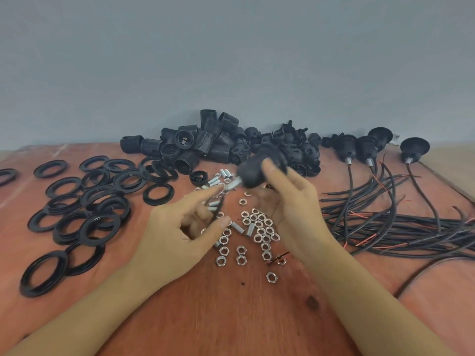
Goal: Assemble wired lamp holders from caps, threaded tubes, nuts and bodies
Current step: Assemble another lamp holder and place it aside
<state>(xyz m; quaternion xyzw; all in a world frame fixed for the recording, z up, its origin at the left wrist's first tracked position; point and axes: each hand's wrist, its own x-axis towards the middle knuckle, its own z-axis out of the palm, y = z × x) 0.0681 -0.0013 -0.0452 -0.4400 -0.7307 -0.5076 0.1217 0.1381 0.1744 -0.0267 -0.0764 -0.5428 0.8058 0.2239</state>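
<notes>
Black plastic rings (102, 195) lie scattered and overlapping, left of the left hand (180, 232). The reddish plywood tabletop (231, 317) has a dark knot (311, 301) below the right hand (288, 209). A grey-blue wall (231, 60) stands beyond both hands.

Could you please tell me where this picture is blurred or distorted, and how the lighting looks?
Head view: motion blur smears the black lamp holder in the right hand and the left hand near its fingers; the nuts look fairly sharp; the wide lens seems to bow the far edge of the table; light is soft and even, shadows faint.
</notes>
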